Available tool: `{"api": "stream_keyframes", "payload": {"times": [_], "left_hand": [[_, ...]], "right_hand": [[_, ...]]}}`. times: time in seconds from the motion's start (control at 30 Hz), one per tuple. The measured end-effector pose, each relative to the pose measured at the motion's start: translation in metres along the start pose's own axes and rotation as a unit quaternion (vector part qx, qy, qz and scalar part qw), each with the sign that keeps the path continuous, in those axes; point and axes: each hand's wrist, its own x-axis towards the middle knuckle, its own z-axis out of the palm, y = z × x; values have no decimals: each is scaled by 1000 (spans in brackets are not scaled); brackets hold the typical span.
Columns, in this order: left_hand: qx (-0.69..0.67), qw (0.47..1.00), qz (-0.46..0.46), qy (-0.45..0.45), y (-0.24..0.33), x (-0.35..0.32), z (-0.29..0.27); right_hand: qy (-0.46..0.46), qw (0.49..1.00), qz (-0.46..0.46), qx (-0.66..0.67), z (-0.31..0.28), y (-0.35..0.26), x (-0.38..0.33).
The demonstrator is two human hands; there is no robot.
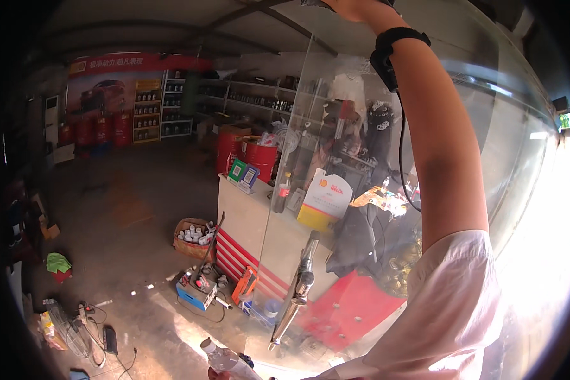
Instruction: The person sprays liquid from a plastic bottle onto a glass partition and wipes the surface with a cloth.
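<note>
My right arm reaches up across a large glass door, a black strap with a cable round its wrist. At the top edge, my right hand (354, 7) is partly cut off. A dark, cloth-like piece (315, 3) shows beside its fingers, close to the glass (323, 69). Low in the middle, only a bit of my left hand (218, 375) shows, closed round a clear plastic bottle (227, 360) with a whitish top. Between the two hands, a long shiny metal door handle (297, 288) is fixed to the door, touched by neither.
Behind the glass stands a white counter (240, 212) with red stripes, bearing a drink bottle (282, 192) and a sign (325, 199). A basket of small bottles (193, 237), a blue toolbox (196, 294) and cables (98, 342) lie on the floor. Shelves and red drums stand farther back.
</note>
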Motion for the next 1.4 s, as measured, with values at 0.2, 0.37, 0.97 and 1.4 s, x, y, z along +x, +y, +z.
{"api": "stream_keyframes", "payload": {"times": [0.2, 0.37, 0.97, 1.4], "left_hand": [[52, 985, 160, 35, -31, -4, -58], [-8, 993, 118, 13, 17, -29, -31], [-42, 981, 140, -129, 80, -98, -4], [-63, 980, 139, -127, 63, -81, -13]], "right_hand": [[44, 995, -73, 54, 14, -17, -29], [5, 999, -39, 22, -4, -11, -16], [-22, 996, -41, 71, -6, -13, -64], [64, 981, -184, -26, 32, -77, -113]]}}
